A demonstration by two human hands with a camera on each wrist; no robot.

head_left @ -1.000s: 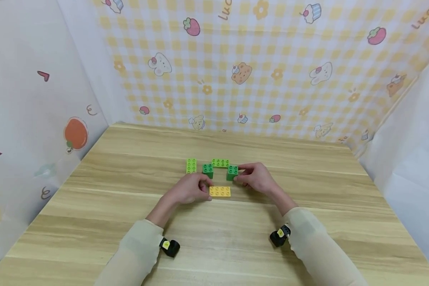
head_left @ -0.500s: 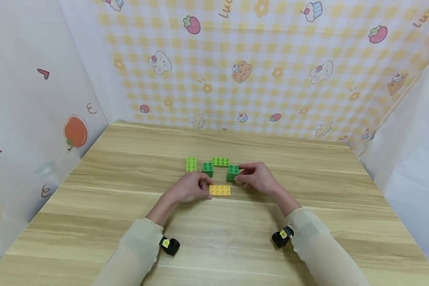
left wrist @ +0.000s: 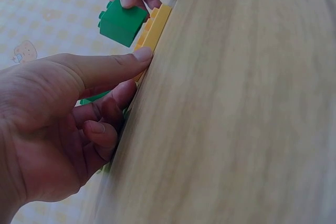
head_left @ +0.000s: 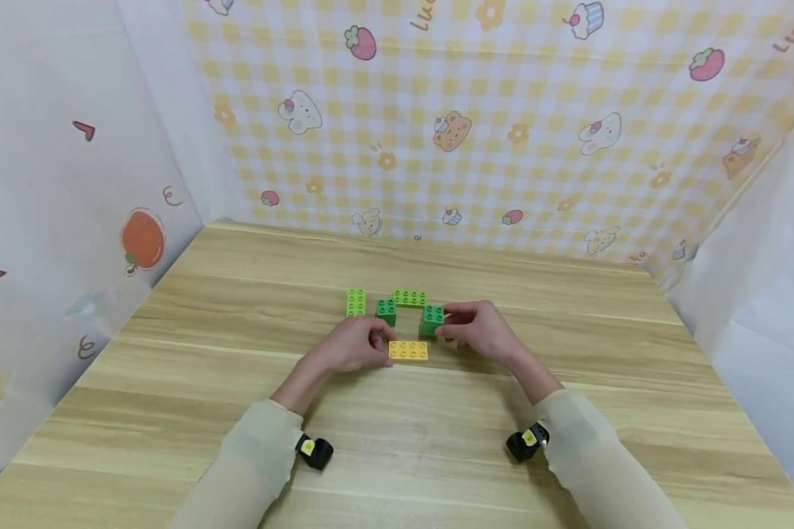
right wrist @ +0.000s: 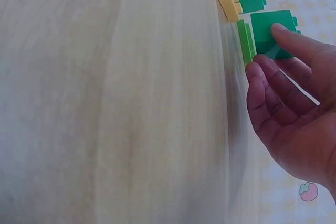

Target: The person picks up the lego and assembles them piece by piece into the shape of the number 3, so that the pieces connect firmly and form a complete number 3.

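My left hand (head_left: 352, 345) pinches the left end of a flat yellow building brick (head_left: 408, 351) on the table, thumb at its front edge and index finger behind. In the left wrist view, the thumb lies along the yellow brick's near end (left wrist: 159, 22). Behind and to the right, my right hand (head_left: 479, 330) holds a dark green cube-shaped brick (head_left: 431, 320) between thumb and fingers, studs up. The right wrist view shows that green brick (right wrist: 265, 30) a little above the tabletop. A second dark green brick (head_left: 387, 312) stands just behind the left fingertips.
One lime green flat brick (head_left: 409, 297) lies behind the dark green pair. Another lime brick (head_left: 356, 302) is at the left, its near end hidden by the left hand. A patterned cloth (head_left: 397, 110) hangs behind the wooden table (head_left: 403, 448).
My right hand has moved slightly toward me with the green brick. The left hand stays on the yellow brick, and the head view has tilted a little.
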